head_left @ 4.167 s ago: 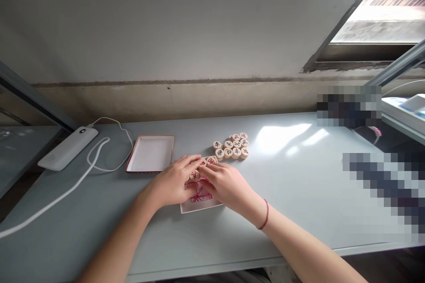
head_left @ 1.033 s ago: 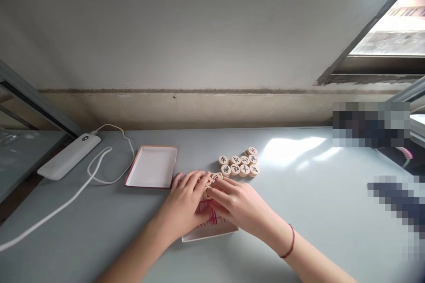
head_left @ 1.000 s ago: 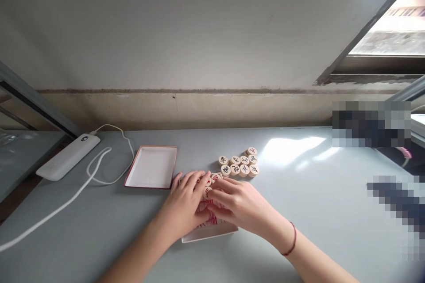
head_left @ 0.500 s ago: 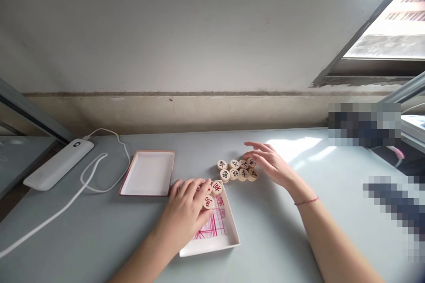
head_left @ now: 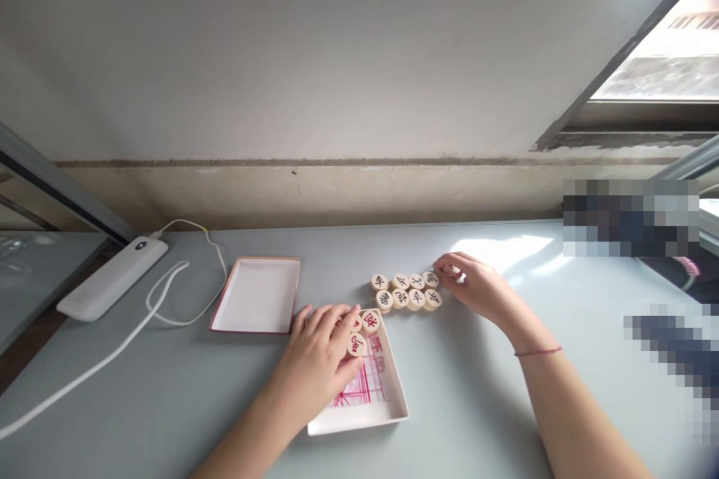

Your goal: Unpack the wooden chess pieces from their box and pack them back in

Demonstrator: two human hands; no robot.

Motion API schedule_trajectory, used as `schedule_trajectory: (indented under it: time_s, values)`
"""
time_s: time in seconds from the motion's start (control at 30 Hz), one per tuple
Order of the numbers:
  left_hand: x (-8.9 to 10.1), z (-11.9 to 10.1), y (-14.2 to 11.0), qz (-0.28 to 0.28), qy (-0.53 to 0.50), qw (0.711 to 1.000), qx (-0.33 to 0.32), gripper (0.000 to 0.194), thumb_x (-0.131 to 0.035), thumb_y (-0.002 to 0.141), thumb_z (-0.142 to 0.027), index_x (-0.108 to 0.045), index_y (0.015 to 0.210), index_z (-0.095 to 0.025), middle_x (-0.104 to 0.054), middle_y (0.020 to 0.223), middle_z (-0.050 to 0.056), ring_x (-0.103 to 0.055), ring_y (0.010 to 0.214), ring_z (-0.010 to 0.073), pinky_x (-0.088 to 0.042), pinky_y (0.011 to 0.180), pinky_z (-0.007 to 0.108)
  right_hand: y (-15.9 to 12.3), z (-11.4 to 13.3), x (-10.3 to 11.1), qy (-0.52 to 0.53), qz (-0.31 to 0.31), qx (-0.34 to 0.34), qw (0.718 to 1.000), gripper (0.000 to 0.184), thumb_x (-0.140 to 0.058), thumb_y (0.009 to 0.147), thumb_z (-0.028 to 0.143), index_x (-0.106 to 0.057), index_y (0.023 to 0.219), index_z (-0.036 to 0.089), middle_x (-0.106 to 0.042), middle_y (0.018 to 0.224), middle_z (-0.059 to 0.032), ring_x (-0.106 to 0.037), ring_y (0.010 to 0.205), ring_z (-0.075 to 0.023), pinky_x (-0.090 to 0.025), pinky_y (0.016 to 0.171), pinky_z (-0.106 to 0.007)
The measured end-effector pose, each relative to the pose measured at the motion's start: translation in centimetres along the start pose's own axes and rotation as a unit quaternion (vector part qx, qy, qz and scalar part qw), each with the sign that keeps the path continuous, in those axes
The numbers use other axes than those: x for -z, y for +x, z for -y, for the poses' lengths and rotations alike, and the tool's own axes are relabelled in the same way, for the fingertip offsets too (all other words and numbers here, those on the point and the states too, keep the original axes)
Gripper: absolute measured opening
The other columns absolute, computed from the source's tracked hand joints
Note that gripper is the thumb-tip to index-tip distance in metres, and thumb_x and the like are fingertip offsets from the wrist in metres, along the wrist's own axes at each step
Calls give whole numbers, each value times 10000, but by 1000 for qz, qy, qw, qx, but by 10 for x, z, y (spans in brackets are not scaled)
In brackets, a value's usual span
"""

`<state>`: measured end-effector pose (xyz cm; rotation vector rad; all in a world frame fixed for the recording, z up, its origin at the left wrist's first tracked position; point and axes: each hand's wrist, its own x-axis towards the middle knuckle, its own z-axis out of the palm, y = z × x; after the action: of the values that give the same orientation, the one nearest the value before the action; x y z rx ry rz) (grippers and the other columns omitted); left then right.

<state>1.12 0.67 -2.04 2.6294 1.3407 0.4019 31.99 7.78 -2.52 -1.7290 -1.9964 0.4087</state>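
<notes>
A shallow white box (head_left: 387, 408) with a red-lined sheet inside lies at the table's front centre. My left hand (head_left: 323, 359) rests over its far left corner, fingers curled on red-marked wooden chess pieces (head_left: 364, 331). Two rows of black-marked wooden chess pieces (head_left: 407, 290) sit on the table just beyond the box. My right hand (head_left: 477, 288) is at the right end of these rows, its fingers pinched together; what they hold is hidden. A thin red cord circles my right wrist.
An empty box lid with a red rim (head_left: 255, 304) lies left of the box. A white power bank (head_left: 112, 278) with a looping white cable (head_left: 168, 292) sits at the far left. The wall runs along the grey table's (head_left: 505, 404) far edge. Blurred items lie at the right.
My right hand left the box, reached to the right end of the black-marked rows, and its spread fingers closed into a pinch. My left hand stayed on the red-marked pieces.
</notes>
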Motion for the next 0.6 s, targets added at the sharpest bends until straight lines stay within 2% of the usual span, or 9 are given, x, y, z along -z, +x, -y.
schedule_trajectory:
  time_s: [0.07,0.13,0.2,0.27,0.33,0.43,0.5,0.6]
  values:
    - [1,0,0,-4,0,1000,4,536,-578,864,-284,-406,1365,-200,-576,1250,100,-534,1144,270,-398,1009,500,-1,0,3,-7,-3,-4,1000,143,-501,802,288,-625,806,216,-646,859,-55,-610,679,-175,-516,596,-315]
    - [2,-1,1,-18,2,1000,5,563,-591,856,-315,-398,1372,-201,-572,1255,106,-513,1176,295,-361,1030,559,-3,8,7,-8,-31,-11,999,158,-497,816,300,-630,818,215,-651,852,-58,-614,677,-180,-519,612,-333]
    - [4,-3,2,-47,2,999,-4,581,-599,854,-362,-392,1376,-212,-564,1267,111,-478,1216,326,-297,1049,630,-7,25,11,28,-67,-11,997,185,-512,836,349,-635,850,212,-653,843,-59,-617,677,-179,-526,637,-344]
    - [6,-7,4,-84,-11,996,-22,568,-582,871,-391,-385,1378,-225,-559,1268,114,-473,1226,325,-285,1060,636,-14,51,11,118,-65,1,991,226,-541,847,404,-629,904,204,-651,811,-54,-621,672,-167,-538,643,-329]
    - [8,-14,4,-118,-40,992,-34,550,-548,896,-407,-372,1384,-224,-551,1265,122,-508,1198,292,-376,1045,548,-23,81,6,235,10,21,972,275,-567,851,430,-599,992,196,-662,819,-53,-636,686,-159,-543,601,-295]
    - [10,-24,4,-160,-93,983,-12,455,-459,949,-371,-377,1376,-239,-557,1225,107,-586,1104,222,-524,911,359,-38,117,-4,333,133,75,930,265,-580,863,428,-590,986,194,-655,791,-31,-630,696,-138,-550,624,-273]
    - [11,-29,3,-176,-122,977,4,368,-417,969,-318,-423,1333,-264,-583,1156,76,-631,1016,182,-551,826,287,-43,128,-9,365,167,75,913,252,-571,874,429,-578,963,193,-661,824,-32,-633,725,-131,-555,661,-273]
    - [12,-31,4,-192,-150,970,11,256,-459,940,-239,-524,1187,-250,-612,1078,52,-649,940,162,-547,792,269,-43,126,-9,365,163,68,914,259,-576,869,439,-572,946,192,-662,839,-37,-626,725,-130,-550,659,-273]
